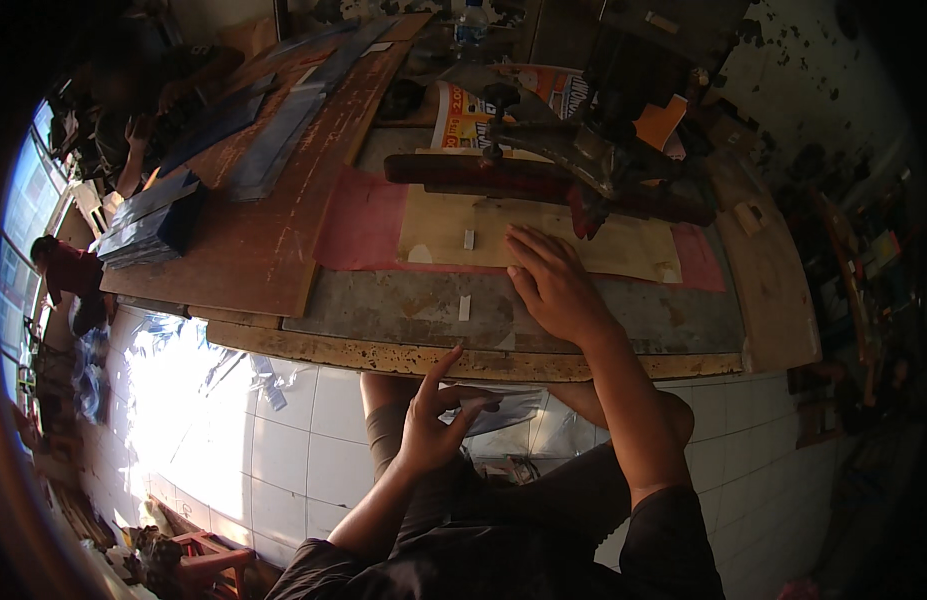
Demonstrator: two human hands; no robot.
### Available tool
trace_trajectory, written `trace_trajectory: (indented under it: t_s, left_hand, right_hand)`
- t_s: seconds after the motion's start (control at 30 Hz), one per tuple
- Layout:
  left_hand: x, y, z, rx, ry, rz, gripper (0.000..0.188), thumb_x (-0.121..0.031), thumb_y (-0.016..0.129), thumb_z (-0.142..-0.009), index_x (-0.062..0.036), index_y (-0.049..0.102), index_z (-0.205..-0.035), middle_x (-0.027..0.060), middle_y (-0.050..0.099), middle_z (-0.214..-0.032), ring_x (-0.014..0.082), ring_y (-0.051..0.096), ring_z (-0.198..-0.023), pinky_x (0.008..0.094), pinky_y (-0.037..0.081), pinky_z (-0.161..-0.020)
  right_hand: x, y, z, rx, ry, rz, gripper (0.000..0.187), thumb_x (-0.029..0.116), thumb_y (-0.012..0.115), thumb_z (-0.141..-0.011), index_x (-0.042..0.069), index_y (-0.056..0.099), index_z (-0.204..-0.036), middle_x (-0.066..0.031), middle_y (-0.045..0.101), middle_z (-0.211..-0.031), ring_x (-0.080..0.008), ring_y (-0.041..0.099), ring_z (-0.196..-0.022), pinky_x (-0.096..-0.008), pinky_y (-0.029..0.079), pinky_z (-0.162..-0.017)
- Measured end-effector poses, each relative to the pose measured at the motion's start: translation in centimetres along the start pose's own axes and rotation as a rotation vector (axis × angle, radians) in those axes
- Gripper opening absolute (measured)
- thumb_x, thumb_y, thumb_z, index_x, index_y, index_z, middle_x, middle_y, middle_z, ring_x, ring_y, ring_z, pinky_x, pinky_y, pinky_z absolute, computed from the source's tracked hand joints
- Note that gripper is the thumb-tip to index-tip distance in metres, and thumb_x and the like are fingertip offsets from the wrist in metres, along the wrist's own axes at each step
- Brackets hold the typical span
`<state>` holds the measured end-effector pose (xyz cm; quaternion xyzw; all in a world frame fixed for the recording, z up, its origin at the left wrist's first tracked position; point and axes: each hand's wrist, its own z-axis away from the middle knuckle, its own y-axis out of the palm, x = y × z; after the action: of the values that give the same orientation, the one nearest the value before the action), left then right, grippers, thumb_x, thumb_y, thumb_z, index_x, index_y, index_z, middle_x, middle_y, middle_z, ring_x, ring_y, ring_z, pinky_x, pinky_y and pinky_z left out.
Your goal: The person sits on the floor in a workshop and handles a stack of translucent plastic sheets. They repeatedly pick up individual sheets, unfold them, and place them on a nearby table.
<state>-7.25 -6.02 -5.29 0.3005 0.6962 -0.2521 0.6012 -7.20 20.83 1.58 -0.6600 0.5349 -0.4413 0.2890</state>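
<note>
My right hand (pixel 555 280) lies with its fingers stretched out on a long beige sheet (pixel 623 245), near the dark red bar (pixel 463 172) of a metal press (pixel 573 150). Under the beige sheet is a pink-red sheet (pixel 358 225), showing at both ends. A small pale strip (pixel 469 239) rests on the beige sheet, left of my fingertips. Just below the table edge, my left hand (pixel 433 420) is raised with its index finger pointing up, thumb apart from it. Clear plastic (pixel 508 410) shows beside its fingertips; I see no grip on it.
Another pale strip (pixel 464 307) lies on the grey tabletop (pixel 383 310). On the brown board (pixel 273 250) at left are a stack of dark plastic pieces (pixel 153 220) and long translucent sheets (pixel 283 135). A bottle (pixel 471 25) stands behind. Other people are at left; a red stool (pixel 208 555) is lower left.
</note>
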Motion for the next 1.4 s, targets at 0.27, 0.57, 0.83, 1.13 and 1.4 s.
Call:
trace_trajectory:
  t_s: [0.27, 0.57, 0.83, 1.13, 1.4]
  left_hand:
    - [0.1, -0.1, 0.0, -0.004, 0.003, -0.034, 0.079, -0.003, 0.071, -0.094, -0.0060, 0.027, -0.160, 0.0127, 0.079, -0.102, 0.0193, 0.075, -0.101, 0.0333, 0.056, -0.092]
    - [-0.1, -0.1, -0.1, 0.027, -0.028, -0.013, 0.081, 0.008, 0.067, -0.092, -0.0011, 0.022, -0.159, 0.0158, 0.076, -0.101, 0.0235, 0.074, -0.103, 0.0341, 0.052, -0.098]
    - [1.0, -0.1, 0.1, -0.013, -0.029, 0.012, 0.078, -0.002, 0.071, -0.093, -0.0038, 0.028, -0.158, 0.0095, 0.079, -0.098, 0.0165, 0.074, -0.101, 0.0323, 0.052, -0.096]
    - [0.3, -0.3, -0.1, 0.026, -0.001, -0.071, 0.080, 0.006, 0.067, -0.092, -0.0028, 0.024, -0.159, 0.0141, 0.077, -0.101, 0.0212, 0.073, -0.105, 0.0335, 0.051, -0.099]
    - [0.6, 0.1, 0.1, -0.011, -0.021, 0.039, 0.077, 0.002, 0.069, -0.093, -0.0045, 0.028, -0.158, 0.0107, 0.078, -0.100, 0.0194, 0.075, -0.099, 0.0324, 0.054, -0.094]
  right_hand:
    - [0.1, -0.1, 0.0, 0.015, 0.008, -0.006, 0.043, 0.024, 0.055, -0.103, -0.003, 0.058, -0.137, -0.0186, 0.055, -0.146, -0.0320, 0.050, -0.138, -0.0463, 0.036, -0.118]
    - [0.2, 0.0, 0.1, 0.013, 0.007, 0.016, 0.044, 0.020, 0.058, -0.102, -0.001, 0.057, -0.140, -0.0176, 0.055, -0.148, -0.0346, 0.050, -0.139, -0.0476, 0.038, -0.116]
    - [0.2, 0.0, 0.2, 0.024, 0.012, 0.006, 0.047, 0.021, 0.060, -0.101, -0.001, 0.055, -0.142, -0.0183, 0.053, -0.150, -0.0350, 0.048, -0.140, -0.0479, 0.037, -0.117]
    - [0.3, -0.2, 0.2, 0.035, 0.031, -0.020, 0.047, 0.020, 0.061, -0.101, -0.001, 0.054, -0.143, -0.0189, 0.052, -0.150, -0.0355, 0.048, -0.141, -0.0479, 0.038, -0.117]
    - [0.3, -0.2, 0.1, 0.035, 0.015, -0.032, 0.048, 0.020, 0.059, -0.101, -0.003, 0.052, -0.143, -0.0206, 0.050, -0.151, -0.0364, 0.047, -0.141, -0.0477, 0.038, -0.118]
